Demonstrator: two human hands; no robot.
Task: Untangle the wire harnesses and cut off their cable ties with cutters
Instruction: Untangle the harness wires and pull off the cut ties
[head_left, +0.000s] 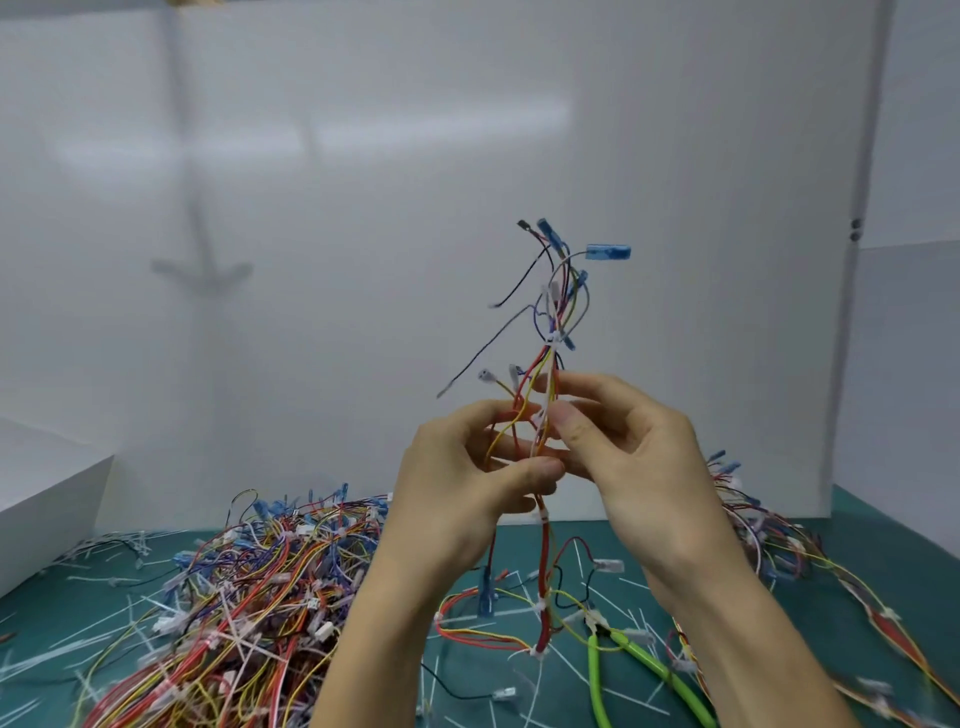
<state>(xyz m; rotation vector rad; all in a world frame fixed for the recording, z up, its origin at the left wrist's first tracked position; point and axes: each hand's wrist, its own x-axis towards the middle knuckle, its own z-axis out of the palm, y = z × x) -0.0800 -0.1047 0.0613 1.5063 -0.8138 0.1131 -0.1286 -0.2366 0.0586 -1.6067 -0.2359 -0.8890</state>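
Head view: left hand (462, 483) and right hand (631, 457) both pinch the multicoloured thin-wire harness (554, 343), held upright at frame centre. Suggest separating loose strands before reaching for the green-handled cutters (644, 657), lower right.

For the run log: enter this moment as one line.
step: untangling | left hand: holds harness | right hand: pinches harness | cutters: on mat, untouched | tie: uncut

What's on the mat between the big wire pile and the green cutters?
Head view: the left forearm crosses it, then the held harness's lower loops trail on the mat among cut cable ties.
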